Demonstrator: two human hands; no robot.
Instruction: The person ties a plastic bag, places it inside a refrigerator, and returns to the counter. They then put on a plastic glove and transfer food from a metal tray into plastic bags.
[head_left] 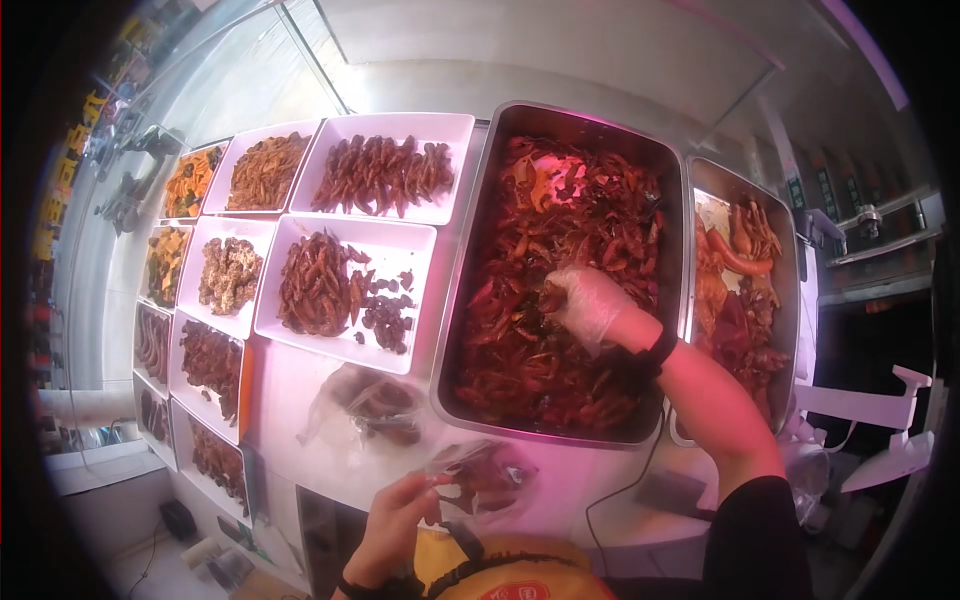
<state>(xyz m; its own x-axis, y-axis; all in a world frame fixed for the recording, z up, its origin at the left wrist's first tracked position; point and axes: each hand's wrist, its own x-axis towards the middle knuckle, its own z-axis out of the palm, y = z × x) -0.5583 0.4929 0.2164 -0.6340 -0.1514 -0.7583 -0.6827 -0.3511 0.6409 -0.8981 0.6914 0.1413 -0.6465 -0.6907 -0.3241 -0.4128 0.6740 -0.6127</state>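
Note:
My right hand [592, 303], in a clear plastic glove, reaches into a deep metal tray [448, 385] full of glossy reddish-brown braised meat pieces [560, 375]. Its fingers curl around a piece of the meat, mostly hidden by the glove. At the counter's near edge my left hand [402, 515], bare, pinches the rim of a clear plastic bag [485, 480]. Some dark pieces show inside that bag. Just beyond it lies a second clear bag [375, 405], also with dark food in it.
White trays [425, 290] of cooked snacks stand in rows to the left. Right of the deep tray is another metal tray [795, 300] with sausage and meat. A white scale [860, 405] sits at far right. A dark cord [625, 488] crosses the counter; glass panels rise behind.

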